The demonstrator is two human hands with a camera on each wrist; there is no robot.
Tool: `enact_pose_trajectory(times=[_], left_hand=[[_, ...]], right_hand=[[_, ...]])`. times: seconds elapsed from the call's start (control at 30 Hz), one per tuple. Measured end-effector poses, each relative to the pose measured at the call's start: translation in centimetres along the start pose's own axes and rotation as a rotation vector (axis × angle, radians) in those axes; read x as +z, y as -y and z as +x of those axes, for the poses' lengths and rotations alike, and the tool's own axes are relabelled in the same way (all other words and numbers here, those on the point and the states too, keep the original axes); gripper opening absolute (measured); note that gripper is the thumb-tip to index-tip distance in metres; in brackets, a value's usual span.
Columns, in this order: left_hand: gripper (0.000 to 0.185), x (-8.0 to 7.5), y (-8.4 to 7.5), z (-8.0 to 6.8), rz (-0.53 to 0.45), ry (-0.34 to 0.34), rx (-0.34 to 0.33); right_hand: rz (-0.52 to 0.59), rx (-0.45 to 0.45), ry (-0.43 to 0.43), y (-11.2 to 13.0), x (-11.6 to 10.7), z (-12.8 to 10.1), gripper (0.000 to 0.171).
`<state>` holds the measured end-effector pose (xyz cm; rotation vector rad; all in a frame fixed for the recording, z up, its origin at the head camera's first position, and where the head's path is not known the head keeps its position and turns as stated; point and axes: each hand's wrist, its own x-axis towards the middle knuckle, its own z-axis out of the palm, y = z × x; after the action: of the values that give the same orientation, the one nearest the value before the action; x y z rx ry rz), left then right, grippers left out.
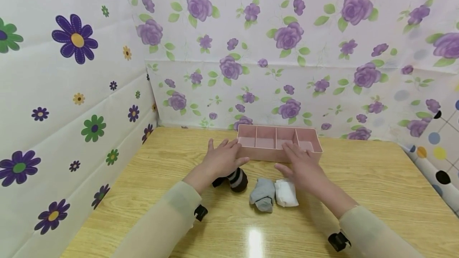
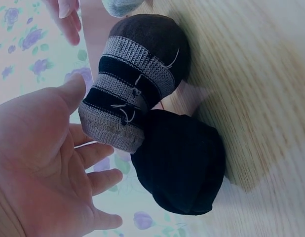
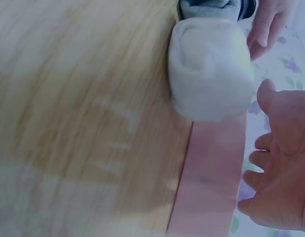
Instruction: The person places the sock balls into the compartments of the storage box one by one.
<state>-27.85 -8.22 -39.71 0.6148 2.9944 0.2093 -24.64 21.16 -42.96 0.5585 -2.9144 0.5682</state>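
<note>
Two bare hands hover palm-down over a wooden table (image 1: 376, 178), each with fingers spread and relaxed, gripping nothing. Four rolled sock bundles lie in a loose row on the table in front of the person. Farthest to the person's left is a black sock roll (image 1: 217, 182), mostly hidden under the left hand (image 1: 224, 158) in the head view; the left wrist camera shows it as a dark rounded bundle touching a brown sock roll with grey and black stripes (image 1: 238, 179). Next along sits a grey sock roll (image 1: 263, 195), and touching its right side is a white sock roll (image 1: 286, 193).

Above the black and striped rolls floats the left hand, not touching either. Over the white roll, near the front of the tray, hangs the right hand (image 1: 304, 168), whose open palm shows beside that roll in the right wrist view.

Just behind the socks stands a long pink plastic organiser tray (image 1: 265, 154), split by dividers into four compartments, all seen bare from the head view. Both forearms wear pale beige sleeves (image 1: 168, 222). Cloth printed with purple roses (image 1: 287, 35) lines the back wall, and cloth with bold purple and green flowers (image 1: 75, 41) lines the left side.
</note>
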Motion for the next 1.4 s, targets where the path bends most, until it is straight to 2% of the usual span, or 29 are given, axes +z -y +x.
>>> enact_pose_trajectory(times=[0.3,0.5,0.77,1.0,1.17,1.4], left_hand=[[0.073,-0.1,0.1,-0.1,-0.016,0.005,0.005],[0.075,-0.3,-0.1,-0.1,-0.018,0.009,0.0],[0.075,-0.1,0.3,-0.1,-0.036,-0.001,0.007],[0.076,0.2,1.0,-0.3,-0.065,-0.01,0.023],[0.077,0.3,1.0,-0.4,-0.073,-0.011,0.033],[0.076,0.4,1.2,-0.3,-0.072,-0.023,0.027]], right_hand=[[-0.034,0.092,-0.024,-2.8,-1.5,-0.6,0.09],[0.014,0.158,-0.004,-4.4,-2.1,-1.1,0.095],[0.085,0.159,0.026,-5.0,-2.1,-1.5,0.101],[0.113,0.187,-0.002,-5.5,-2.1,-1.6,0.104],[0.154,0.186,0.036,-6.6,-1.4,-1.8,0.11],[0.251,0.202,0.029,-7.4,-1.0,-1.4,0.101]])
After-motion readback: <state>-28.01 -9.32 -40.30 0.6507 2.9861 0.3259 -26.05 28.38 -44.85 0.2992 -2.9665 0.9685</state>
